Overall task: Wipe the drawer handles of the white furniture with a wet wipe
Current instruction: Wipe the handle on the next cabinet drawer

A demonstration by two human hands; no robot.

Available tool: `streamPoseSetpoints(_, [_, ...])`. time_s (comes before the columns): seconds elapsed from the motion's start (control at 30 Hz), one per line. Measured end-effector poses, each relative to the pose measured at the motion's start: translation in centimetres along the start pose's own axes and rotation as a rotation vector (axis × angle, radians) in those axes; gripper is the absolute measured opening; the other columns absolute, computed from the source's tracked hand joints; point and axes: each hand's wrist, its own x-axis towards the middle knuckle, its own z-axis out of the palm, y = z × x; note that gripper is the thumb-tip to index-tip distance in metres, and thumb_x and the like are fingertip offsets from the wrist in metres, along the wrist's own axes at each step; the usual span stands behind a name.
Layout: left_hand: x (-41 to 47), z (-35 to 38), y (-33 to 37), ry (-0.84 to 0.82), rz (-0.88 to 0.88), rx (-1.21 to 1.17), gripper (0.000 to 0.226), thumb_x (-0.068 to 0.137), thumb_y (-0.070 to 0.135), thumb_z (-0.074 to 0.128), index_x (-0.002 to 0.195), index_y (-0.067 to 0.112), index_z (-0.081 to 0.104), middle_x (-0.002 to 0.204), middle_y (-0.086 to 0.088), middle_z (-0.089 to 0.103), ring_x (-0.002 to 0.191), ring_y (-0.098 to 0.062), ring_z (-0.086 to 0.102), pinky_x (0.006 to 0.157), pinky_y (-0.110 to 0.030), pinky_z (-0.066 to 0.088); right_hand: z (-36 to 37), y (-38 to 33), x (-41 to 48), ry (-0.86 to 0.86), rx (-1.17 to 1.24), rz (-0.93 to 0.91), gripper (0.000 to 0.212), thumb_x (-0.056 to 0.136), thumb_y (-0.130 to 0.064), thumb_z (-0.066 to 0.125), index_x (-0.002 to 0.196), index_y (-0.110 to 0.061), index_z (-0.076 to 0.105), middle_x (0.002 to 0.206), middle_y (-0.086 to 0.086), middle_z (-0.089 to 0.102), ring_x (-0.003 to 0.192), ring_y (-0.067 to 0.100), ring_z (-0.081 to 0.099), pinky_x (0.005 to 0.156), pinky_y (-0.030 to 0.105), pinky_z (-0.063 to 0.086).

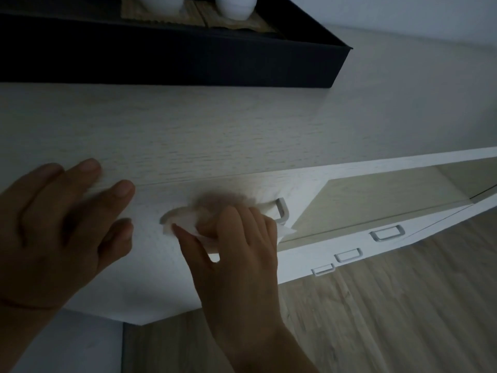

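Head view: right hand [236, 238] clenches a wet wipe [188, 224] around the top drawer handle [281, 208] (partly blurred). Left hand [61, 224] rests open-fingered on the white furniture [215, 135]. Risk: the bunched wipe could slip, missing the handle's ends; three lower handles [387, 232] wait.

A white wet wipe [193, 230] lies bunched over the top drawer handle [281, 210], pressed under the right hand [236, 251]. The handle's right end shows as a pale metal loop; its left end seems blurred. Three smaller handles [387, 232] sit further right of that hand.
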Motion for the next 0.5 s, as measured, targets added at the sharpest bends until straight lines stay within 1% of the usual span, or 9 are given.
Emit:
streamPoseSetpoints(0.03, [0.0, -0.1, 0.2, 0.0, 0.0, 0.029, 0.06, 0.098, 0.027, 0.057, 0.149, 0.003, 0.036, 0.139, -0.038, 0.046, 0.118, -0.065, 0.047, 0.09, -0.071, 0.045, 0.1, 0.0, 0.0, 0.006, -0.004, -0.001, 0.031, 0.085, -0.033, 0.063, 0.068, -0.014, 0.046, 0.068, -0.002, 0.05, 0.068, 0.013, 0.04, 0.074, 0.022, 0.031])
streamPoseSetpoints(0.13, [1.5, -2.3, 1.0, 0.129, 0.061, 0.031, 0.061, 0.1, 0.028, 0.056, 0.151, 0.003, 0.034, 0.142, -0.034, 0.045, 0.118, -0.064, 0.048, 0.09, -0.071, 0.046, 0.4, 0.0, -0.1, 0.028, 0.0, -0.026, 0.029, 0.087, -0.029, 0.063, 0.07, -0.014, 0.045, 0.069, -0.001, 0.049, 0.069, 0.014, 0.039, 0.075, 0.022, 0.029])
streamPoseSetpoints(0.2, [3.9, -4.6, 2.9, 0.216, -0.012, -0.122, 0.057, 0.103, 0.031, 0.049, 0.155, 0.012, 0.032, 0.158, -0.012, 0.033, 0.131, -0.048, 0.046, 0.098, -0.064, 0.046, -0.3, 0.7, -0.8, 0.004, 0.074, -0.088, 0.018, 0.088, -0.017, 0.064, 0.075, -0.011, 0.051, 0.075, 0.002, 0.054, 0.076, 0.016, 0.046, 0.084, 0.019, 0.033])
streamPoseSetpoints(0.23, [5.0, -5.6, 4.0, 0.259, -0.025, -0.152, 0.057, 0.104, 0.033, 0.047, 0.156, 0.017, 0.029, 0.162, -0.002, 0.026, 0.134, -0.041, 0.044, 0.098, -0.064, 0.045, -0.8, 1.3, -1.2, -0.015, 0.114, -0.123, 0.011, 0.087, -0.009, 0.064, 0.08, -0.01, 0.056, 0.081, 0.003, 0.058, 0.082, 0.017, 0.051, 0.092, 0.02, 0.034])
streamPoseSetpoints(0.27, [6.3, -6.6, 4.7, 0.295, -0.029, -0.154, 0.059, 0.104, 0.035, 0.046, 0.157, 0.019, 0.026, 0.163, 0.002, 0.022, 0.129, -0.041, 0.044, 0.09, -0.07, 0.046, -1.2, 1.8, -1.5, -0.026, 0.141, -0.152, 0.006, 0.086, -0.004, 0.065, 0.083, -0.008, 0.062, 0.086, 0.004, 0.062, 0.088, 0.017, 0.054, 0.099, 0.022, 0.035])
streamPoseSetpoints(0.33, [7.2, -7.6, 4.6, 0.308, 0.022, -0.062, 0.062, 0.104, 0.037, 0.045, 0.159, 0.019, 0.02, 0.163, -0.002, 0.021, 0.111, -0.043, 0.046, 0.068, -0.077, 0.046, -1.4, 2.7, -1.7, -0.02, 0.155, -0.204, 0.003, 0.085, -0.004, 0.069, 0.084, -0.003, 0.072, 0.091, 0.006, 0.069, 0.095, 0.016, 0.059, 0.102, 0.027, 0.038])
streamPoseSetpoints(0.4, [7.5, -7.8, 4.3, 0.325, 0.031, 0.014, 0.062, 0.104, 0.037, 0.043, 0.159, 0.019, 0.02, 0.165, 0.0, 0.016, 0.108, -0.042, 0.046, 0.062, -0.076, 0.047, -1.2, 3.0, -1.8, 0.031, 0.12, -0.24, 0.008, 0.085, -0.008, 0.072, 0.088, -0.002, 0.075, 0.096, 0.008, 0.071, 0.099, 0.018, 0.062, 0.098, 0.032, 0.044])
streamPoseSetpoints(0.47, [7.6, -8.0, 4.3, 0.35, 0.041, 0.05, 0.062, 0.104, 0.037, 0.043, 0.158, 0.018, 0.021, 0.165, 0.001, 0.014, 0.114, -0.039, 0.044, 0.06, -0.074, 0.048, -1.3, 3.3, -2.0, 0.11, 0.075, -0.247, 0.012, 0.087, -0.013, 0.072, 0.098, -0.009, 0.074, 0.108, 0.009, 0.068, 0.107, 0.02, 0.06, 0.094, 0.038, 0.048])
streamPoseSetpoints(0.5, [7.5, -8.1, 4.4, 0.354, 0.044, 0.066, 0.062, 0.104, 0.037, 0.043, 0.158, 0.018, 0.021, 0.165, 0.002, 0.014, 0.117, -0.036, 0.042, 0.06, -0.073, 0.049, -1.3, 3.4, -2.1, 0.134, 0.058, -0.249, 0.014, 0.088, -0.015, 0.071, 0.102, -0.012, 0.071, 0.114, 0.009, 0.065, 0.112, 0.021, 0.058, 0.096, 0.041, 0.047])
